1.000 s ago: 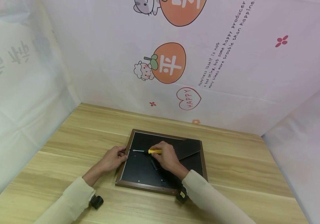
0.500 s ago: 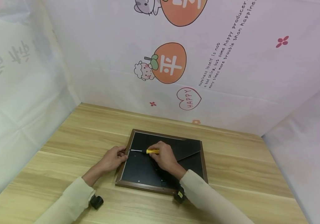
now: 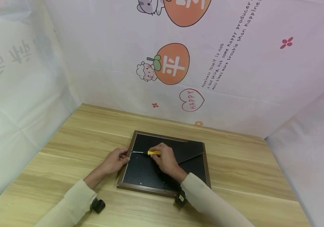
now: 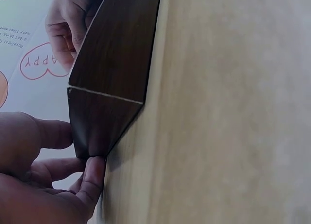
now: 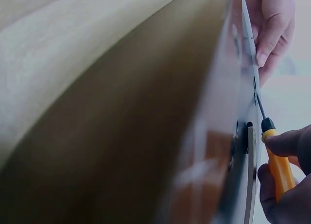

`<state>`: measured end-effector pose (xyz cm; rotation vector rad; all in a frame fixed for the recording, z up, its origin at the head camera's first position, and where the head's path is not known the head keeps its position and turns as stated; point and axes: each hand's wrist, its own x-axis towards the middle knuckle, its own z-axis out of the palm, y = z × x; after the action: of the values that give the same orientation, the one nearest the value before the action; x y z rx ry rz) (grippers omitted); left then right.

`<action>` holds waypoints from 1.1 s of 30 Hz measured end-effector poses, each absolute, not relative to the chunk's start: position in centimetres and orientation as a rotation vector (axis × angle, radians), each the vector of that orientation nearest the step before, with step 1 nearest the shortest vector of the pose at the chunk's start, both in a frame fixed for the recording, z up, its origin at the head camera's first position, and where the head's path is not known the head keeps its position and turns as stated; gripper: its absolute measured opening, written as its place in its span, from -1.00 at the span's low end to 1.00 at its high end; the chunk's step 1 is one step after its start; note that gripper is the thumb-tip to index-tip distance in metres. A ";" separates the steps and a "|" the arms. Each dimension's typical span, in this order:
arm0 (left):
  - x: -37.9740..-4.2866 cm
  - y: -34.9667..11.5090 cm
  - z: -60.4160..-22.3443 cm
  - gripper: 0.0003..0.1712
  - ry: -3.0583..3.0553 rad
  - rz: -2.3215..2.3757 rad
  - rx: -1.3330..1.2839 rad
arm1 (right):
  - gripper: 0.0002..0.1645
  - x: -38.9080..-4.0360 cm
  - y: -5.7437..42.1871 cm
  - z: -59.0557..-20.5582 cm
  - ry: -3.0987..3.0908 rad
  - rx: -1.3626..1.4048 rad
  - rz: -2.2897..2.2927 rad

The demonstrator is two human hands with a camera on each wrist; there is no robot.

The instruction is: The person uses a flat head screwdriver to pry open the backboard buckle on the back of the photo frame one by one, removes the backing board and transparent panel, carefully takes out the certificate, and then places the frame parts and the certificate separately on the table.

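Observation:
A picture frame (image 3: 144,189) with a brown wooden border lies face down, its black backing board (image 3: 142,171) upward. A black stand flap (image 3: 191,152) lies over the right part of the board. My left hand (image 3: 113,161) holds the frame's left side, thumb and fingers at the border in the left wrist view. My right hand (image 3: 166,159) grips a screwdriver (image 5: 279,170) by its yellow handle, the metal shaft pointing left. Its tip is at the board's left edge, close to my left fingers. Whether it touches a fastener there is too small to tell.
The wood-patterned table (image 3: 244,176) extends around the frame on all sides. Printed white sheets (image 3: 116,78) hang behind the table and at both sides. A small black camera (image 3: 98,205) is worn at my left wrist, another (image 3: 180,198) at my right.
My right hand has moved the screwdriver a little to the left, bringing its tip to the frame's left inner edge. The left hand and the frame have stayed in place.

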<state>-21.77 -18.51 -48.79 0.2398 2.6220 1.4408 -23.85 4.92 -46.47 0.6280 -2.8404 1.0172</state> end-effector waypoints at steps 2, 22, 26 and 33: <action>-21.7 -18.4 -48.7 -0.50 2.605 1.455 0.206 | -0.79 -23.8 4.9 -46.5 -2.831 0.637 1.021; -21.6 -18.7 -48.7 -0.50 2.572 1.484 0.183 | -0.56 -24.1 4.8 -47.8 -2.497 0.256 1.867; -21.6 -18.7 -48.6 -0.50 2.569 1.479 0.191 | -0.56 -24.0 4.6 -48.0 -2.384 0.207 2.053; -21.8 -18.7 -48.8 -0.51 2.584 1.474 0.194 | -0.62 -23.6 4.4 -46.8 -2.404 0.295 2.023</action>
<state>-21.81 -18.74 -48.77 0.1942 2.5841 1.4739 -23.65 4.35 -46.80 0.2953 -2.4037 2.0225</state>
